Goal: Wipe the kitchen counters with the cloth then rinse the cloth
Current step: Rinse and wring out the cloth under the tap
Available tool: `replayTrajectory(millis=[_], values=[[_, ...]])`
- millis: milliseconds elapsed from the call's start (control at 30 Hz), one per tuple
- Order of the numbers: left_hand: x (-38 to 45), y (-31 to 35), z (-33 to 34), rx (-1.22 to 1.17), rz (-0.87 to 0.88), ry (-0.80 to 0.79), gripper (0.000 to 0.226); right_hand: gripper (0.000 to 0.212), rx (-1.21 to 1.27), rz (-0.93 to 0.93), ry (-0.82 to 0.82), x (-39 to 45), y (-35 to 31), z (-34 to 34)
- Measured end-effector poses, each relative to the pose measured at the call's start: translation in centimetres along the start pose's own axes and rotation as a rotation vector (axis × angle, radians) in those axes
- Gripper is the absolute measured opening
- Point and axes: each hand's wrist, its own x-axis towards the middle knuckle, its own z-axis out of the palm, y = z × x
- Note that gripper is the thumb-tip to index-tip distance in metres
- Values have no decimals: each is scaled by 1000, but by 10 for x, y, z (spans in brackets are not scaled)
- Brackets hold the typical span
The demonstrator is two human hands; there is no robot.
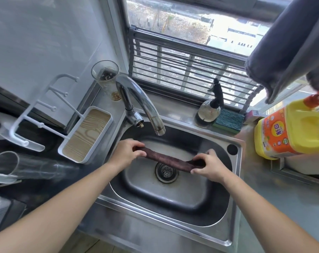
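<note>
Both hands [128,151] [210,168] grip rolled cloth [170,160] over sink [173,214]

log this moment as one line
phase: rinse | cloth: rolled, over sink | left hand, right hand: gripping ends | faucet: no water

The sink [173,232] is shiny metal with dull scuffed spots. The tap [144,103] is shiny metal too. The cloth [169,160] looks soft and fuzzy. The sponge [228,120] looks rough. The jug [294,132] is glossy plastic.
</note>
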Motion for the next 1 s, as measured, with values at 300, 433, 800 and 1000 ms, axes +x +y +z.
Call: replayTrajectory(millis=[300,433,800,1000], values=[[7,0,-15,122,7,36,15,26,-6,-84,106,2,-6,-21],[5,16,-4,-193,-188,-104,17,28,215,15,217,2,-29,-9],[4,65,48,-734,-430,-278,36,32,763,3,-20,-4,-120,39],[7,44,36,-359,-63,-170,20,42,820,65,7,0,-88,35]])
